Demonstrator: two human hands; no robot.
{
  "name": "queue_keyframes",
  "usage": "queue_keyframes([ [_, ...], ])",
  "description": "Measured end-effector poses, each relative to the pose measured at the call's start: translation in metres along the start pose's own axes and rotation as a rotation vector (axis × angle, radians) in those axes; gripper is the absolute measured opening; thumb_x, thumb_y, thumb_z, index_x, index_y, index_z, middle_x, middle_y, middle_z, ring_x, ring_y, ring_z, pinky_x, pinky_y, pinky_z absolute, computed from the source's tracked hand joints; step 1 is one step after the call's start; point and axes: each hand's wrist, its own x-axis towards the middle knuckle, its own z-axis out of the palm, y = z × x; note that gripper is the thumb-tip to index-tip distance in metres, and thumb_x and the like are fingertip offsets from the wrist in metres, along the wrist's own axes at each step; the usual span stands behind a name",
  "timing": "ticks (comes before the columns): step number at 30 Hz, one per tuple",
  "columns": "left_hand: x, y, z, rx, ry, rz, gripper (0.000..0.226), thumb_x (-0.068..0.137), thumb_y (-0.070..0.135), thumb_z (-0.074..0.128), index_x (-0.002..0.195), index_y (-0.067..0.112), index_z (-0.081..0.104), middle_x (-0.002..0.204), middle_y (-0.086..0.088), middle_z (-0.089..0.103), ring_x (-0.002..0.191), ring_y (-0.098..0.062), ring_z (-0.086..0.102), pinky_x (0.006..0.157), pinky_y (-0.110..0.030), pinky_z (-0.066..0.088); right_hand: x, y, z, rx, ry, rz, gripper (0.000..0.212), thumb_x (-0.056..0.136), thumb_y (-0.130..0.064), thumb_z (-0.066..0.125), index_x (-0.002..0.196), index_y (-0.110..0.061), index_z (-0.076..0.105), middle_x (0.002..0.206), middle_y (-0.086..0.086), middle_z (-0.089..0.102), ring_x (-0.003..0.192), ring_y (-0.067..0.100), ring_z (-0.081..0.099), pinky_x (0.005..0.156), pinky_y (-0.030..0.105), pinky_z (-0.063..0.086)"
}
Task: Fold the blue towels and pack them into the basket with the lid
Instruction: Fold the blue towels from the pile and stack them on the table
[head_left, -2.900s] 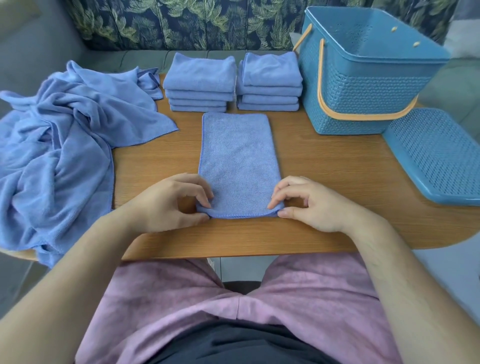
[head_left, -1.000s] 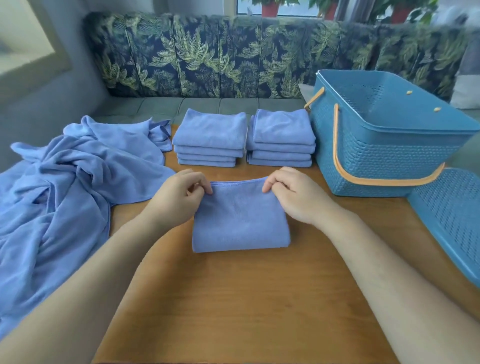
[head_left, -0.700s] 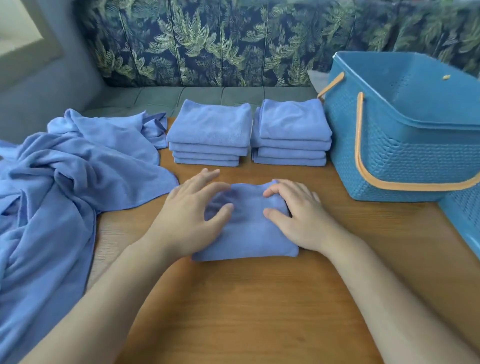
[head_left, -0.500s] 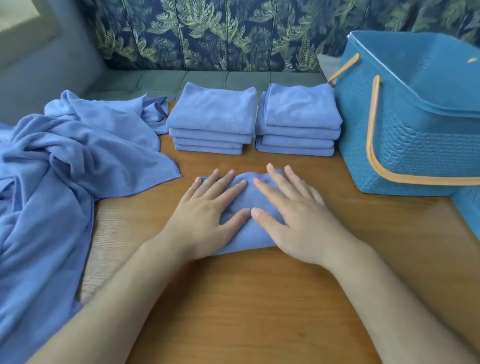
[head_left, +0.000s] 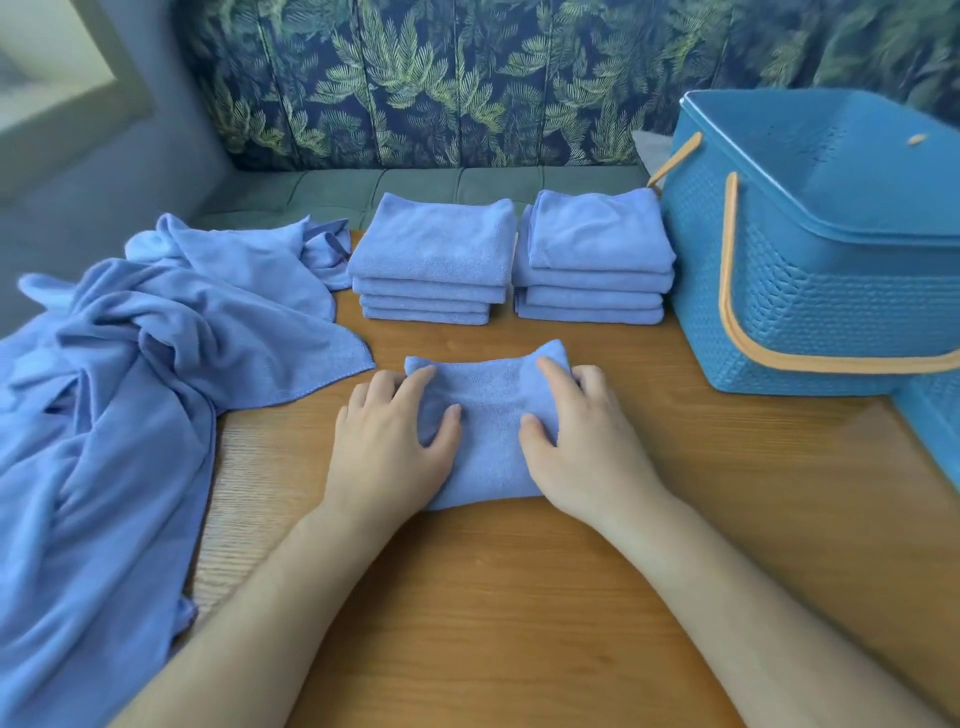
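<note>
Where the grips meet: towel (head_left: 488, 431), folded to a small rectangle, lying at the middle of the bench (head_left: 519, 597).
Left grip (head_left: 387, 441): on the towel's 9 o'clock side; thumb on top, fingers bent over the far corner; gripping the towel.
Right grip (head_left: 587, 441): on the towel's 3 o'clock side; thumb on top, fingers bent over the far corner; gripping the towel.
Towel condition: cloth puckered between the two thumbs; both far corners bunched upward.
Left stack (head_left: 431, 249): four folded towels, at 11 o'clock from the towel, by the far bench edge.
Right stack (head_left: 597, 239): four folded towels, at 1 o'clock, just beside the left stack.
Basket (head_left: 810, 322): blue, uncovered, at 2 o'clock, just beside the right stack; orange handle (head_left: 727, 291) down against its side.
Lid (head_left: 935, 421): off the basket, at 3 o'clock; only a corner shows at the frame edge; contact with the basket cannot be told.
Pile (head_left: 130, 364): unfolded blue towels, at 9 to 10 o'clock, draped over the left bench edge.
Sofa (head_left: 415, 78): leaf-print back, at 12 o'clock behind the bench.
</note>
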Motion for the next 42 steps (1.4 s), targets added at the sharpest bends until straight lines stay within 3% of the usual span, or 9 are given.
queue_keyframes([
  [10, 0.004, -0.005, -0.002, -0.429, 0.105, 0.153, 0.037, 0.091, 0.000, 0.064, 0.127, 0.010, 0.066, 0.128, 0.005, 0.056, 0.111, 0.007, 0.052, 0.089, -0.006, 0.039, 0.005, 0.003, 0.001, 0.382, 0.129, -0.063, 0.060, 0.093, -0.015, 0.055, 0.150, -0.030, 0.041, 0.128, -0.019, 0.039, 0.092, 0.003, 0.054, 0.079, 0.022, 0.044],
  [17, 0.010, -0.001, -0.014, -0.599, 0.180, 0.074, 0.042, 0.093, -0.011, 0.053, 0.127, 0.011, 0.066, 0.129, 0.009, 0.056, 0.123, 0.001, 0.050, 0.100, -0.014, 0.040, 0.002, 0.003, -0.003, 0.419, 0.111, -0.210, 0.060, 0.097, -0.005, 0.050, 0.149, -0.034, 0.042, 0.138, -0.017, 0.033, 0.097, 0.009, 0.054, 0.084, 0.019, 0.045],
  [24, 0.087, 0.013, -0.080, -0.602, 0.246, 0.043, 0.038, 0.095, -0.004, 0.052, 0.121, 0.018, 0.069, 0.123, 0.017, 0.058, 0.107, 0.022, 0.047, 0.088, 0.003, 0.030, 0.053, -0.043, -0.046, 0.522, 0.227, -0.248, 0.045, 0.100, -0.006, 0.052, 0.143, -0.020, 0.052, 0.142, -0.005, 0.032, 0.109, -0.031, 0.034, 0.090, -0.006, 0.022],
  [26, 0.129, 0.012, -0.093, -0.563, 0.247, 0.051, 0.039, 0.094, -0.004, 0.051, 0.121, 0.016, 0.070, 0.124, 0.013, 0.061, 0.104, 0.010, 0.052, 0.086, 0.002, 0.031, 0.090, -0.062, -0.059, 0.456, 0.254, -0.233, 0.047, 0.100, -0.009, 0.049, 0.146, -0.017, 0.047, 0.144, -0.001, 0.030, 0.096, -0.019, 0.044, 0.089, 0.000, 0.028],
  [30, 0.212, -0.002, -0.092, -0.489, 0.169, -0.038, 0.037, 0.095, 0.002, 0.052, 0.125, 0.014, 0.069, 0.125, -0.008, 0.068, 0.107, -0.024, 0.062, 0.084, -0.010, 0.041, 0.163, -0.080, -0.065, 0.348, 0.141, -0.089, 0.047, 0.098, -0.013, 0.042, 0.145, -0.011, 0.042, 0.141, 0.003, 0.026, 0.111, 0.028, 0.055, 0.091, 0.032, 0.041],
  [34, 0.244, -0.031, -0.049, -0.325, -0.062, -0.141, 0.031, 0.096, 0.012, 0.049, 0.117, 0.010, 0.072, 0.117, -0.011, 0.071, 0.099, -0.027, 0.064, 0.080, -0.025, 0.044, 0.197, -0.073, -0.037, 0.002, -0.069, 0.038, 0.034, 0.103, -0.020, 0.038, 0.132, -0.003, 0.043, 0.160, 0.013, 0.006, 0.136, 0.036, 0.033, 0.094, 0.034, 0.034],
  [37, 0.236, -0.033, -0.027, 0.038, -0.022, -0.049, 0.036, 0.092, 0.024, 0.047, 0.118, 0.020, 0.072, 0.143, -0.008, 0.055, 0.136, -0.031, 0.046, 0.107, -0.037, 0.033, 0.196, -0.065, -0.020, -0.165, -0.044, 0.003, 0.055, 0.109, -0.033, 0.028, 0.154, -0.003, 0.025, 0.167, 0.011, -0.018, 0.153, 0.034, 0.001, 0.120, 0.044, 0.015],
  [40, 0.230, -0.012, -0.024, 0.117, 0.059, 0.216, 0.041, 0.095, 0.030, 0.052, 0.135, 0.031, 0.060, 0.158, 0.005, 0.038, 0.150, -0.018, 0.025, 0.119, -0.036, 0.015, 0.192, -0.066, -0.015, -0.261, 0.161, -0.202, 0.055, 0.108, -0.032, 0.028, 0.159, -0.012, 0.020, 0.169, 0.007, -0.011, 0.156, 0.025, -0.005, 0.123, 0.043, 0.006],
  [42, 0.227, -0.008, -0.015, 0.149, -0.081, 0.236, 0.046, 0.100, 0.040, 0.040, 0.145, 0.036, 0.049, 0.161, 0.007, 0.032, 0.152, -0.022, 0.020, 0.121, -0.040, 0.014, 0.194, -0.068, -0.008, -0.297, 0.075, -0.219, 0.055, 0.108, -0.030, 0.025, 0.160, -0.016, 0.016, 0.170, 0.008, 0.000, 0.156, 0.024, 0.002, 0.125, 0.041, 0.006],
])
